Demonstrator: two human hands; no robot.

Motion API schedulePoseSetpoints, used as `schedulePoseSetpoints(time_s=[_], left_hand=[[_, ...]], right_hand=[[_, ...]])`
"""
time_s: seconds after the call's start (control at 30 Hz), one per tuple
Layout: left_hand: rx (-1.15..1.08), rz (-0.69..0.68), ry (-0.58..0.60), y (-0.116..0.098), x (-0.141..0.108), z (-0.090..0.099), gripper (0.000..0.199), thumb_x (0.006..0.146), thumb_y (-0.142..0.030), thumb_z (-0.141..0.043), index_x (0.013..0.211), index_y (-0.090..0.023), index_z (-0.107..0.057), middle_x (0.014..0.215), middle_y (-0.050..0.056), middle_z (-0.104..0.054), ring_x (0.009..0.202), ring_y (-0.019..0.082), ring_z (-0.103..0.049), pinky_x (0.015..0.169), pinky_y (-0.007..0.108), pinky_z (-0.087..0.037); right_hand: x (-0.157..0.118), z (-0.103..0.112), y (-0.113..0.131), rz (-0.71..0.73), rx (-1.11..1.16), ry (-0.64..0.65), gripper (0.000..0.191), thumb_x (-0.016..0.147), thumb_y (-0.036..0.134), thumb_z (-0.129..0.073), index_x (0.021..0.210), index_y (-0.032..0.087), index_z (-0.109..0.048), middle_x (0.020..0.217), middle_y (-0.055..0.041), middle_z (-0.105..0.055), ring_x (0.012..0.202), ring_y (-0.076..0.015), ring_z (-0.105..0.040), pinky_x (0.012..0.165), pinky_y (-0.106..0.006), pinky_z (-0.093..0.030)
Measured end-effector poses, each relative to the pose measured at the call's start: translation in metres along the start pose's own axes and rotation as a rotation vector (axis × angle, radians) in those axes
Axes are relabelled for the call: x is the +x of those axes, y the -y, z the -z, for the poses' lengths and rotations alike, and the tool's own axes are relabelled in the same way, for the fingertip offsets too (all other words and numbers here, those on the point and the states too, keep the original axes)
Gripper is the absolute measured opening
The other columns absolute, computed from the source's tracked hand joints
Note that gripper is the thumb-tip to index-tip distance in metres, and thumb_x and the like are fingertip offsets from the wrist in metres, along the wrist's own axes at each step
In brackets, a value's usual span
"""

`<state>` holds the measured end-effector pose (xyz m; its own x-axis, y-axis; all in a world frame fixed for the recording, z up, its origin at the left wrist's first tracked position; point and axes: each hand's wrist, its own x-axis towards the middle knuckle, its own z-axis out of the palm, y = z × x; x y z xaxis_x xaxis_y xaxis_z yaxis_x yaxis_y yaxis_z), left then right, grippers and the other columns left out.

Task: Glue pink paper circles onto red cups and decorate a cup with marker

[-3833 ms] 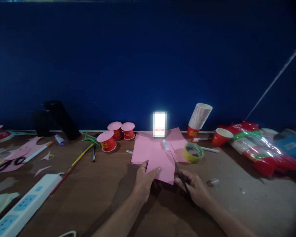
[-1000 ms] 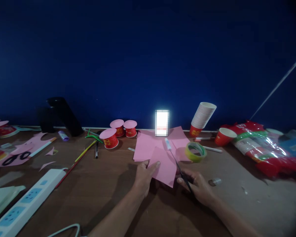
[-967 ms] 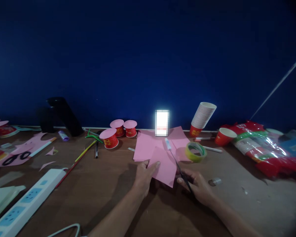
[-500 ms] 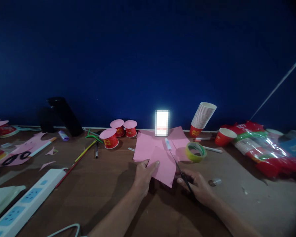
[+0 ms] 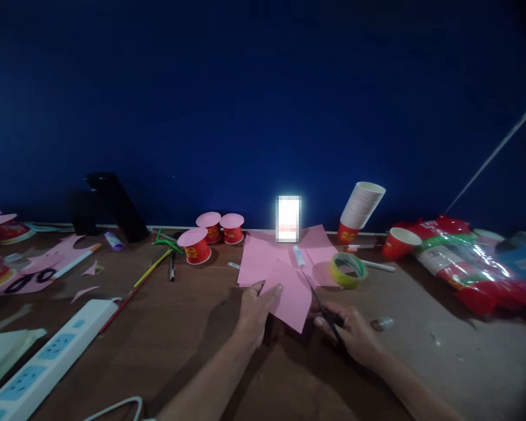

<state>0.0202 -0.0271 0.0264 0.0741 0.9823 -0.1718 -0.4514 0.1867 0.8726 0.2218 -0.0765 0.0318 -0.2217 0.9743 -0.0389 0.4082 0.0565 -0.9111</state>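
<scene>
My left hand pinches a piece of pink paper by its left edge, thumb on top. Closed around the handles of dark scissors is my right hand, to the right of that paper. The scissor blades point up and left along the paper's right edge; how far apart they stand is hard to tell. Behind the held piece lie pink sheets, with a white glue stick or marker on them. A roll of green-yellow tape rests at the sheets' right side.
Red cups with pink discs stand left of the sheets. Stacked paper cups lean at the back right, near a red cup and a plastic-wrapped pack. A white power strip lies front left. A bright pixelated rectangle stands behind the sheets.
The held paper's outline has changed slightly: its upper right corner now looks more rounded. Both hands have stayed nearly in place.
</scene>
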Motion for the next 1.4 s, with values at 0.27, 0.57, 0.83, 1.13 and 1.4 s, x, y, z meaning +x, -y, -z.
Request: schedulePoseSetpoints(time_s=[0.27, 0.57, 0.83, 1.13, 1.4], left_hand=[[-0.009, 0.001, 0.005, 0.001, 0.0, 0.001, 0.042, 0.063, -0.034, -0.08, 0.092, -0.006, -0.068, 0.075, 0.01, -0.071, 0.061, 0.016, -0.063, 0.06, 0.028, -0.052], [0.011, 0.085, 0.058, -0.001, -0.006, -0.004, 0.043, 0.059, -0.032, -0.082, 0.091, -0.007, -0.069, 0.075, 0.01, -0.072, 0.064, 0.017, -0.064, 0.064, 0.029, -0.052], [0.194, 0.136, 0.237, 0.001, -0.013, -0.006, 0.039, 0.058, -0.033, -0.083, 0.085, -0.009, -0.07, 0.075, 0.007, -0.072, 0.061, 0.015, -0.061, 0.059, 0.024, -0.047], [-0.143, 0.173, 0.257, 0.002, -0.025, -0.017, 0.032, 0.075, -0.043, -0.069, 0.092, -0.015, -0.067, 0.085, 0.007, -0.072, 0.072, 0.016, -0.066, 0.074, 0.029, -0.051], [0.049, 0.082, 0.215, 0.018, -0.024, -0.016, 0.039, 0.063, -0.035, -0.08, 0.092, -0.009, -0.072, 0.088, 0.013, -0.074, 0.077, 0.021, -0.066, 0.077, 0.032, -0.05]], right_hand=[[0.0, -0.004, 0.0, -0.043, 0.063, -0.01, 0.032, 0.083, 0.044, -0.059, 0.095, 0.015, -0.067, 0.052, 0.0054, -0.045, 0.046, -0.0089, -0.04, 0.043, -0.02, -0.03], [0.01, -0.003, 0.001, -0.038, 0.466, -0.286, 0.045, 0.071, 0.05, -0.071, 0.101, 0.017, -0.063, 0.063, 0.0015, -0.056, 0.055, -0.0125, -0.051, 0.049, -0.023, -0.039], [0.004, -0.009, 0.014, -0.039, 0.679, -0.159, 0.055, 0.059, 0.035, -0.084, 0.108, 0.023, -0.062, 0.1, -0.0043, -0.068, 0.084, -0.0213, -0.063, 0.073, -0.031, -0.05], [0.009, -0.024, 0.016, -0.084, 0.924, -0.416, 0.053, 0.058, 0.029, -0.085, 0.105, 0.025, -0.062, 0.088, 0.0011, -0.071, 0.075, -0.0176, -0.065, 0.068, -0.028, -0.051], [0.011, -0.029, 0.013, -0.069, 0.92, -0.424, 0.054, 0.06, 0.03, -0.083, 0.108, 0.025, -0.059, 0.082, 0.0017, -0.069, 0.071, -0.0176, -0.064, 0.063, -0.029, -0.052]])
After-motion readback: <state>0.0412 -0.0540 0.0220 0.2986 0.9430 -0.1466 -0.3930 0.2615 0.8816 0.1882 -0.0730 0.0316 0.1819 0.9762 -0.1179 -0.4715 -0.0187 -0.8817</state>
